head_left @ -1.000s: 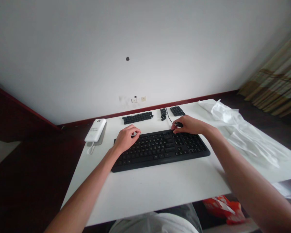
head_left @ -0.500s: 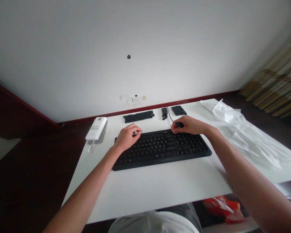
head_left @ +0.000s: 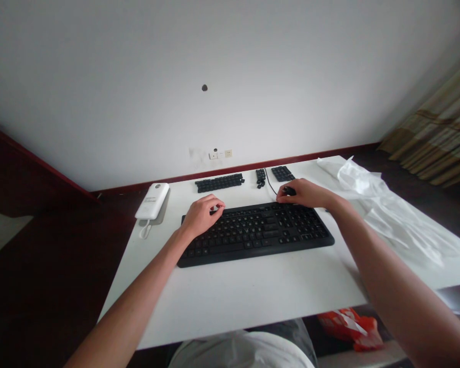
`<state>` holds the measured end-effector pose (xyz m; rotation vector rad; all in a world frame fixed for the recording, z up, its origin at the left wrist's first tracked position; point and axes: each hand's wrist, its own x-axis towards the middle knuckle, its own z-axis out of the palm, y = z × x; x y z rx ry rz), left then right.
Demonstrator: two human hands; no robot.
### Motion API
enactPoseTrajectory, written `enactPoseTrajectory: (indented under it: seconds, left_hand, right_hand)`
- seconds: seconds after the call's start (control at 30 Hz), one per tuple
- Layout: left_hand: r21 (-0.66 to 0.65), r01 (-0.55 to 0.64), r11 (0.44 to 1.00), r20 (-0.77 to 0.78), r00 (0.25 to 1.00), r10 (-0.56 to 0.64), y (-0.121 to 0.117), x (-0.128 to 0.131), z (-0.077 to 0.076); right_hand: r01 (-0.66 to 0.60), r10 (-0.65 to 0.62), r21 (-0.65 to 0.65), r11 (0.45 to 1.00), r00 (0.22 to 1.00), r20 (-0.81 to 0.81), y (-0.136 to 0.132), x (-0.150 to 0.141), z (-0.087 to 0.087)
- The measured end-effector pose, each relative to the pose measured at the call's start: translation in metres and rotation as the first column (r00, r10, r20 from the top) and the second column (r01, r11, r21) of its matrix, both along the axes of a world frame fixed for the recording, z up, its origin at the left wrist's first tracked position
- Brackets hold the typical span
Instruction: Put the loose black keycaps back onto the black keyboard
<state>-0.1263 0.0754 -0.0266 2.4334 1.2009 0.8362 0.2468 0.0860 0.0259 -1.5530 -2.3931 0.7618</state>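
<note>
A black keyboard (head_left: 230, 247) lies on the white table in front of me, its keys mostly in place. My left hand (head_left: 204, 217) rests over its upper left part, thumb and forefinger closed in a pinch; anything between them is too small to make out. At the keyboard's top edge, towards the right, my right hand (head_left: 297, 194) is closed with its fingertips pointing down. Something small and dark (head_left: 289, 190) shows in its grip, but I cannot tell its kind.
Behind the keyboard lie black keycaps in a long block (head_left: 220, 183), a small cluster (head_left: 260, 178) and a square block (head_left: 282, 174). A black cable (head_left: 270, 181) runs between them. A white power bank (head_left: 152, 201) is at left, crumpled white plastic (head_left: 383, 204) at right.
My right hand has moved slightly right and away from me, up to the keyboard's top edge. The left hand stays in nearly the same place.
</note>
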Motion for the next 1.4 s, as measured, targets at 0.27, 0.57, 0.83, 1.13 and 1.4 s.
enactPoseTrajectory:
  seconds: [0.27, 0.57, 0.83, 1.13, 1.4]
  left_hand:
    - [-0.011, 0.002, 1.0, -0.006, 1.0, -0.002, -0.001, 0.0, 0.001]
    - [-0.011, 0.005, 1.0, -0.009, 1.0, -0.005, -0.002, 0.001, 0.002]
    - [0.004, 0.01, 1.0, -0.007, 1.0, -0.01, -0.001, 0.001, 0.002]
    - [0.01, 0.012, 1.0, -0.024, 1.0, -0.012, -0.001, 0.001, 0.003]
    - [-0.101, 0.101, 0.99, 0.0, 0.995, -0.101, -0.015, 0.028, 0.015]
  right_hand:
    - [-0.162, 0.161, -0.005, 0.987, 0.981, -0.111, -0.004, -0.004, 0.003]
    - [-0.17, 0.169, -0.04, 0.985, 0.985, -0.031, -0.004, -0.008, 0.001]
    - [-0.143, 0.143, -0.084, 0.986, 0.99, -0.008, -0.002, -0.003, -0.001]
    - [-0.144, 0.14, -0.146, 0.979, 0.989, -0.035, -0.005, 0.0, 0.005]
    - [-0.088, 0.09, -0.061, 0.994, 0.995, 0.038, -0.003, 0.002, 0.005]
